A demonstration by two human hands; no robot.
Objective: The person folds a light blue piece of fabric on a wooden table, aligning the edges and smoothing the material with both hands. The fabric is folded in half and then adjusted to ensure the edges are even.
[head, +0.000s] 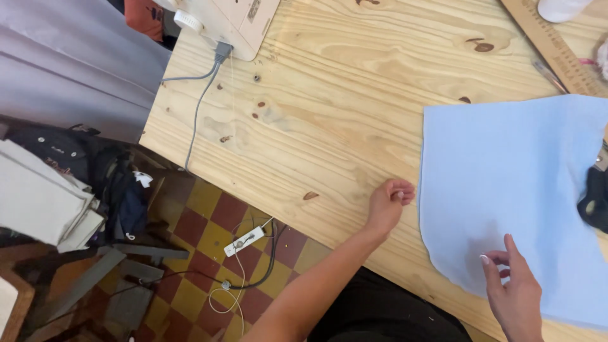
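Note:
A light blue piece of fabric [513,190] lies flat on the wooden table [329,107]. My left hand [389,204] rests on the bare wood just beside the fabric's left edge, fingers curled shut, with nothing visible in it. My right hand [514,294] hovers over the fabric's lower part near the table's front edge, fingers apart, holding nothing. A dark object [595,196] sits on the fabric at the right border of the view.
A white sewing machine [221,19] stands at the table's far left corner, its grey cable [199,104] hanging over the edge. A wooden ruler [554,47] lies at the top right. Below, a checkered floor holds a power strip [244,240], bags and stacked cloth [44,196].

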